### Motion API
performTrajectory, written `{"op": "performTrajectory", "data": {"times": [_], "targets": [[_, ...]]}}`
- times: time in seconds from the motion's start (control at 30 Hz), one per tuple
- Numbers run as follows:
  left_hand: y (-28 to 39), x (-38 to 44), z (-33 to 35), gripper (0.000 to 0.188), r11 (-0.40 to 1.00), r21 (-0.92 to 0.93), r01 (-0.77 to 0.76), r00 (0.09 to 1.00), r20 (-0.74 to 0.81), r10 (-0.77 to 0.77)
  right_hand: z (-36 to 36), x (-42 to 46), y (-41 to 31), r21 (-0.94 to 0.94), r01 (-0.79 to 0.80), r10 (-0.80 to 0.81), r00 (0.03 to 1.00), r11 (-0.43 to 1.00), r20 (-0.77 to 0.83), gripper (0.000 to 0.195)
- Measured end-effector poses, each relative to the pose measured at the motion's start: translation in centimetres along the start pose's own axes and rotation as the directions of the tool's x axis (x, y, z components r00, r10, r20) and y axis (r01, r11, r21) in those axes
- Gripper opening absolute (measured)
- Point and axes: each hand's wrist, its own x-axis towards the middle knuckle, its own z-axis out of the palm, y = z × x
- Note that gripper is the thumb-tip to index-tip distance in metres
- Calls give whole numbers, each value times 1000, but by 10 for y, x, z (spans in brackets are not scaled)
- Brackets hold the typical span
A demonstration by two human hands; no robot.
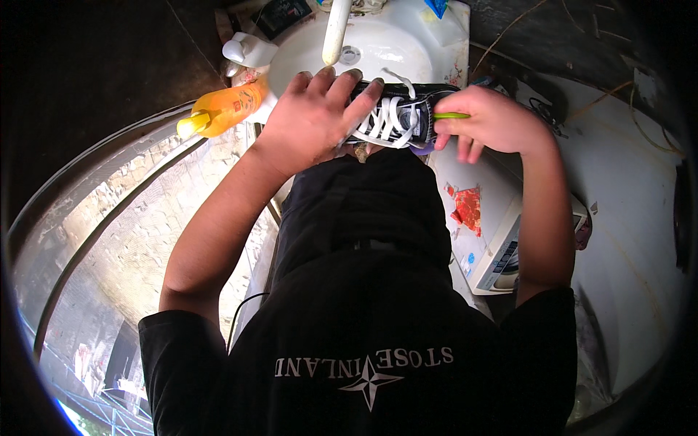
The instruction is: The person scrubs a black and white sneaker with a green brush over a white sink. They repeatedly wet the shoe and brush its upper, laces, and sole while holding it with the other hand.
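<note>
A black canvas sneaker with white laces (386, 121) lies sideways at the near edge of a white washbasin (381, 32). Spread over the shoe's left part, my left hand (322, 111) grips it, fingers on its far side. My right hand (485, 120) pinches a thin green handle (451, 115) between thumb and finger at the shoe's right end; the working end of the tool is not visible. One loose lace end sticks up over the shoe's far side. A bit of something purple (424, 149) shows under the shoe's near right edge.
A white faucet (336, 32) reaches over the basin. On the basin's left side rest an orange bottle with a yellow cap (226, 110) and a white bottle top (245, 50). A washing machine (493, 256) stands at the right, a window at the left.
</note>
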Motion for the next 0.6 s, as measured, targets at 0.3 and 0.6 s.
{"op": "performTrajectory", "data": {"times": [0.3,0.6], "targets": [[-2,-1,-1,104,997,-34,68,996,66,-65,10,15,14,-683,126,-521,748,720,-411,29],[8,-18,1,107,993,-101,66,992,116,-54,16,3,16,-751,185,-491,847,634,-205,15]]}}
